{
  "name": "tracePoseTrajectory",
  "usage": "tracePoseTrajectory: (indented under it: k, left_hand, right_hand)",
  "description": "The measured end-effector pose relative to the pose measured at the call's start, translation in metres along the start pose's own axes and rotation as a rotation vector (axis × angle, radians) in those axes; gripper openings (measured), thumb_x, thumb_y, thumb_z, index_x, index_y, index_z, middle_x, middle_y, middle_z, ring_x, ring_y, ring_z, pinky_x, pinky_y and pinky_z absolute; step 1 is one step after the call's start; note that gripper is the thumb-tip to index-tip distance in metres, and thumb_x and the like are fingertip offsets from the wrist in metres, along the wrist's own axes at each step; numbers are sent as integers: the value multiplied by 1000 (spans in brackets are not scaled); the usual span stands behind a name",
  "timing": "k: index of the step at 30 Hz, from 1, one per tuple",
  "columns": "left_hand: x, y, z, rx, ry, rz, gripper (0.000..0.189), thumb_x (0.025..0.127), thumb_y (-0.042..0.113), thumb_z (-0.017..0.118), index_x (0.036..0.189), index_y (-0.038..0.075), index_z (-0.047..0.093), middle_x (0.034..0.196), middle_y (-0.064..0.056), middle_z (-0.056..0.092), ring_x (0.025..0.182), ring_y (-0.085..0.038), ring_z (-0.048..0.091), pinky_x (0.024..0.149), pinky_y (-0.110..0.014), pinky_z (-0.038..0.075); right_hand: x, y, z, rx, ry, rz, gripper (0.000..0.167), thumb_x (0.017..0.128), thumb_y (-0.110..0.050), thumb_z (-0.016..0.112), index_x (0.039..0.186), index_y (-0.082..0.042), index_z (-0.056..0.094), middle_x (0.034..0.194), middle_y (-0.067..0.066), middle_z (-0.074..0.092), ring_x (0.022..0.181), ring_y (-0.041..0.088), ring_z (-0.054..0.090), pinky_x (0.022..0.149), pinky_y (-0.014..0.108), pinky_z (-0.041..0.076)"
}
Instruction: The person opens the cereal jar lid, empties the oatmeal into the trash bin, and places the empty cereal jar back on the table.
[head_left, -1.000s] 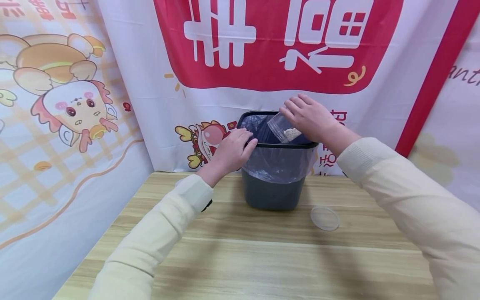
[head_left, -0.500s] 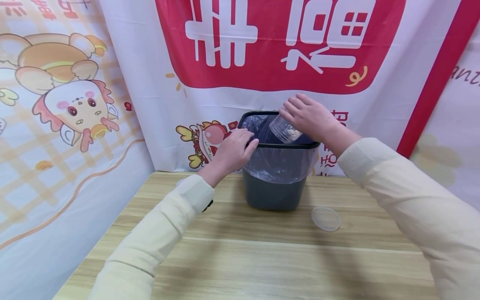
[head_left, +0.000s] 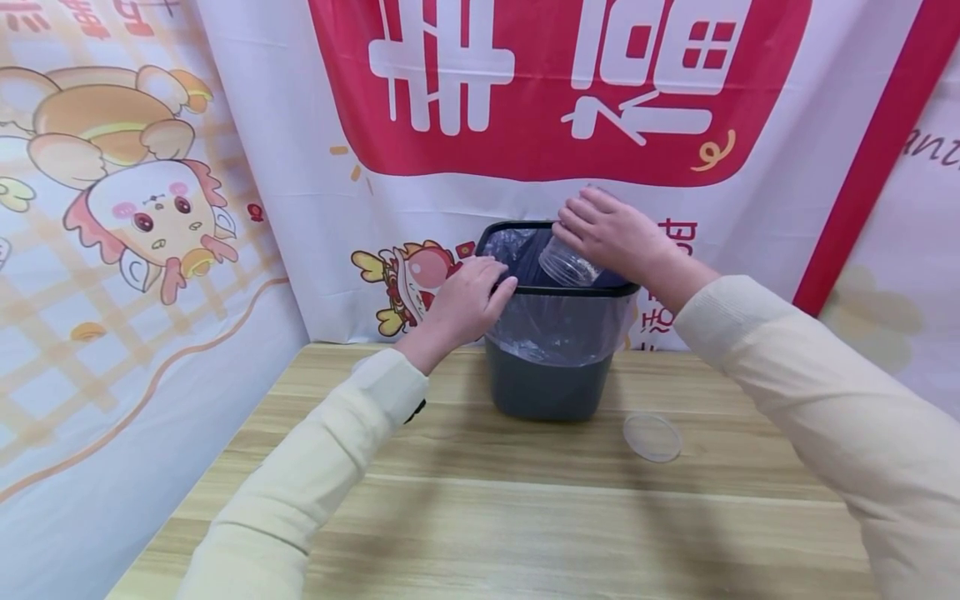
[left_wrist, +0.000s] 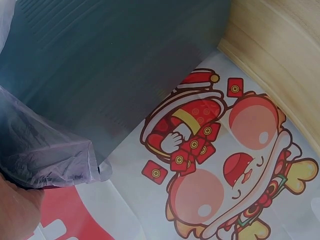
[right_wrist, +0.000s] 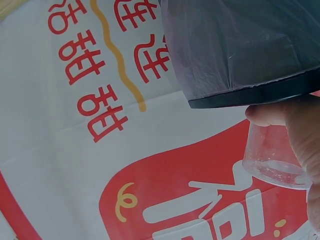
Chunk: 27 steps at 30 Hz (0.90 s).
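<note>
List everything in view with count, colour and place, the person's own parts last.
bin: one, dark grey with black rim, on the table
bag: one, clear, lining the bin, folded over its rim
cup: one, clear, tipped at the bin's mouth
lid: one, clear, flat on the table
table: one, light wood, underneath
printed cloth: panel count unclear, mostly white and red, behind
sleeves: two, cream, on both arms
left hand: one, bare, on the bin's rim
right hand: one, bare, holding the cup

Lid point(head_left: 652, 437) on table point(head_left: 525, 525), right of bin point(head_left: 549, 387).
</note>
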<state>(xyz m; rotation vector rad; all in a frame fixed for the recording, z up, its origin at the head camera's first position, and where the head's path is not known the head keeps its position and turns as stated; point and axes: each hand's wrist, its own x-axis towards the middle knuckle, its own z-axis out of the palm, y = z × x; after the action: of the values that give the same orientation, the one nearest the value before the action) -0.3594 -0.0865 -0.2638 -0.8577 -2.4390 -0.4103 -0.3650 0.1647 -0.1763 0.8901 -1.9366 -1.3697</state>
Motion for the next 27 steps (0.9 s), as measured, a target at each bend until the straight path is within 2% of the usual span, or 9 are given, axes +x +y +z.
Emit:
tracePoseTrajectory:
  k: [15,19,27]
  left_hand:
    - [0,1,-2,-5,9,7,45,103,35,41,129,3,60,134,-12,57,131,-25,45,112,-35,28]
    - [0,2,-2,-3,11,11,45,103,35,41,128,3,60,133,-13,58,130,-25,46,112,-35,28]
    - [0,1,-2,-1,11,5,46,103,35,41,128,3,60,134,-13,57,130,-26,45,112,-36,29]
  right_hand:
    - [4,-1,-3,-282,41,-150,107,61,-11,89,151,-15,31,146,21,36,135,40,29,116,50,8]
    - [3,-2,-3,-373,58,-176,108,62,-13,89,151,-15,29,147,21,35,135,40,28,116,50,6]
    - [3,-2,-4,-463,83,-192,109,61,-15,89,151,-14,27,145,24,34,134,42,27,115,53,6]
